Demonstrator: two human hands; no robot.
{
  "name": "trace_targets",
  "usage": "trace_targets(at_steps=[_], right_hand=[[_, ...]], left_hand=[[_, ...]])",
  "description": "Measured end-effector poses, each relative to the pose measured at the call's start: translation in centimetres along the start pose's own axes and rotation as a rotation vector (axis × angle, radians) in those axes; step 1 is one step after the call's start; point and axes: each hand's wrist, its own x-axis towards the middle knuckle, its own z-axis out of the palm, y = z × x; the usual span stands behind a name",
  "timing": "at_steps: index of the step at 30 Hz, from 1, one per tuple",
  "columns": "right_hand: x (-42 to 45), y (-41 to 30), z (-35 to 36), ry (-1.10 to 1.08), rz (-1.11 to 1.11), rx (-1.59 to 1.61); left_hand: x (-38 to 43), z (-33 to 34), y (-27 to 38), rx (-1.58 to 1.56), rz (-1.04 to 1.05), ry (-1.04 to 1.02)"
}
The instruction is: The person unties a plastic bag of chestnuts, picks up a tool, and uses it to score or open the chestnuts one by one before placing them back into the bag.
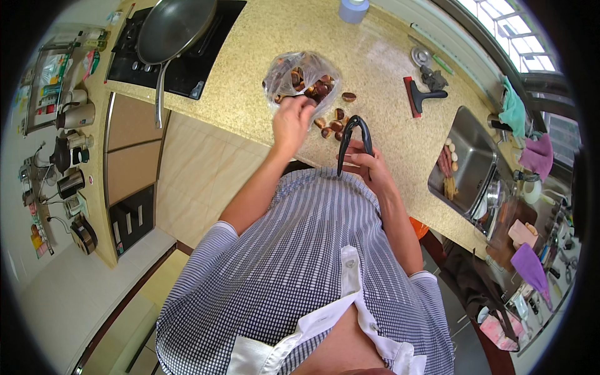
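A clear plastic bag filled with glossy brown chestnuts lies on the speckled yellow countertop. My left hand is at the near side of the bag's opening, its fingers slightly blurred and partly over the chestnuts. Whether they grip one cannot be made out. In my right hand is a black hinged nutcracker, pivot pointing away from me and its two handles spread. Several loose chestnuts lie on the counter between the bag and the nutcracker, with a single one farther off to the right.
On the left, a frying pan rests on a black gas hob, its handle jutting past the counter edge. To the right are a squeegee, a dark crumpled cloth and a steel sink holding food items. A bluish container stands at the back.
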Motion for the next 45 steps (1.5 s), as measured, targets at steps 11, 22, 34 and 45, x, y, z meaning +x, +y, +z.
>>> trace_targets(at_steps=[11,22,34,45], right_hand=[[-1.2,1.8,-2.2,-0.001,-0.001,0.078],[-2.6,2.1,-2.5,0.06,-0.016,0.117],[-2.1,2.8,-3.3,0.032,0.002,0.09],[-1.7,3.0,-3.5,0.05,0.039,0.099]], left_hand=[[3.8,3.5,-2.4,0.293,0.178,-0.209],[9.2,2.5,-3.4,0.332,0.219,-0.255],[4.9,2.6,-3.8,0.476,0.201,-0.442],[-2.8,4.5,-2.4,0.38,0.13,-0.373]])
